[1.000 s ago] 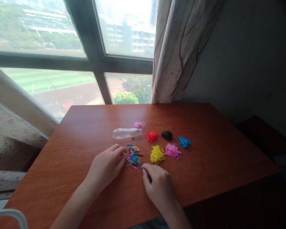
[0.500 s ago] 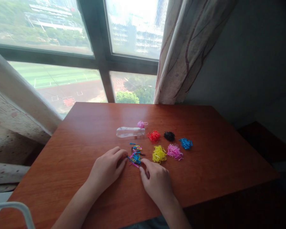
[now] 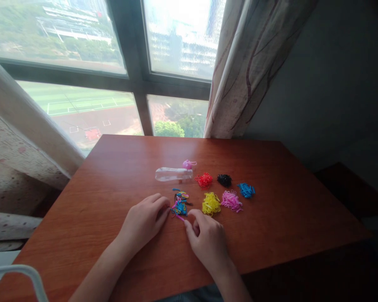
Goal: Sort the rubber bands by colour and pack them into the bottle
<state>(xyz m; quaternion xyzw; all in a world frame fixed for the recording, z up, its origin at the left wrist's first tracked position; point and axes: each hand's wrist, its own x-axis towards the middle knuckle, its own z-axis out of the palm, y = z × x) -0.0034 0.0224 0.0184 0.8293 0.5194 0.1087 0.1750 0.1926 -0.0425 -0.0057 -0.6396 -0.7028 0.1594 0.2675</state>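
Observation:
A small mixed pile of coloured rubber bands [image 3: 180,208], mostly blue with yellow, pink and black, lies between my hands. My left hand [image 3: 146,216] is at its left edge, thumb and forefinger pinched on a rubber band that barely shows. On the pile's right side, my right hand [image 3: 206,233] rests with thumb and forefinger curved and slightly apart. The thumb tip is close to the end of a pink rubber band [image 3: 180,218]. Sorted heaps lie to the right: yellow bands [image 3: 211,204], pink bands [image 3: 232,201], red bands [image 3: 204,180], black bands [image 3: 224,180] and blue bands [image 3: 246,190].
A clear plastic bottle [image 3: 171,174] lies on its side behind the mixed pile, with a pink cap-like piece [image 3: 188,164] with a loop beside its mouth. The wooden table [image 3: 113,176] reaches a window with curtains. A white curved bar [image 3: 22,270] stands at the lower left.
The view has shifted slightly. My left fingertips have moved a little at the pile's edge, where the blue band by them shows less. My right hand is nearly still.

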